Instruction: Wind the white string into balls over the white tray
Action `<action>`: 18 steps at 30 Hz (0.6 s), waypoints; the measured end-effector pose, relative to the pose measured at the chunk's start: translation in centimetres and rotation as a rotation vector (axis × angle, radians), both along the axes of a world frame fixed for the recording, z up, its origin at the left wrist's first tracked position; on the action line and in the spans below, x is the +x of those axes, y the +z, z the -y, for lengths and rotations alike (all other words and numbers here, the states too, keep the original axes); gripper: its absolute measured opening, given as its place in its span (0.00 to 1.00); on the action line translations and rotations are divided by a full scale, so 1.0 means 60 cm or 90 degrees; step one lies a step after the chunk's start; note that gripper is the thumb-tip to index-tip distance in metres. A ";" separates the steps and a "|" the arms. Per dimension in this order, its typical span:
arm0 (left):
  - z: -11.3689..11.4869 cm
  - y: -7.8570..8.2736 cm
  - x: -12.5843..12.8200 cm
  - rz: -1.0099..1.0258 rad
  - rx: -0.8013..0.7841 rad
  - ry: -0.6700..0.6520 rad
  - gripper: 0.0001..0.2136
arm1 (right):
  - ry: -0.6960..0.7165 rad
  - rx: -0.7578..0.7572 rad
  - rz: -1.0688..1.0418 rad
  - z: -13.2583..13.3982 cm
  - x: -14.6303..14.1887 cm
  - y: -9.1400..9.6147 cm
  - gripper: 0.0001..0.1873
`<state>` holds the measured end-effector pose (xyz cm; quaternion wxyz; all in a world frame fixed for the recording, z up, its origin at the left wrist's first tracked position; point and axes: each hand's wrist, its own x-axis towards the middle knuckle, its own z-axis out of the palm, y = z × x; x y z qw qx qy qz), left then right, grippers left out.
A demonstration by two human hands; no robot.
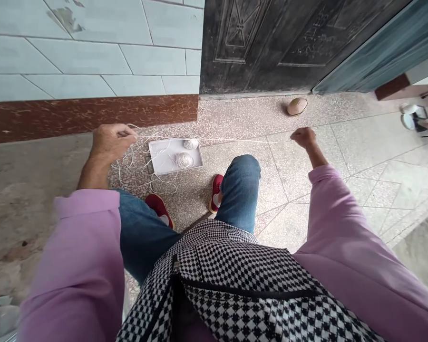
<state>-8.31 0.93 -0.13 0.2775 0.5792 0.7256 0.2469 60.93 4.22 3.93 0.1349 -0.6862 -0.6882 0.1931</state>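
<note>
A white string runs nearly straight and level between my two widely spread hands. My left hand is closed in a pinch at its left end, near the wall base. Far to the right, my right hand is closed at the other end, its fingertips partly hidden. Below the string lies a shallow white box holding two balls of white string, one larger ball and one smaller ball. Loose loops of string spill over the floor around the box's left side.
A tiled wall with a brown base and a dark carved door stand ahead. A tan rounded object sits near the threshold. My knees and red shoes are close to the box. A blue curtain hangs at right.
</note>
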 end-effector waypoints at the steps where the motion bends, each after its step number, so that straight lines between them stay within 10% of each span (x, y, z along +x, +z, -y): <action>1: -0.001 0.002 0.008 0.015 -0.017 -0.018 0.04 | -0.029 0.007 0.018 -0.004 -0.017 -0.004 0.20; 4: -0.004 0.004 0.034 0.084 -0.061 -0.071 0.05 | -0.035 -0.016 0.000 -0.029 -0.136 -0.037 0.06; 9: -0.005 0.002 0.062 0.168 -0.122 -0.129 0.09 | 0.250 -0.128 -0.338 -0.039 -0.461 -0.098 0.09; 12: 0.001 0.005 0.060 0.209 -0.123 -0.139 0.14 | 0.270 -0.278 -0.442 -0.007 -0.628 -0.108 0.17; 18: 0.010 0.010 0.043 0.248 -0.085 -0.122 0.15 | 0.229 -0.444 -0.488 0.025 -0.688 -0.114 0.12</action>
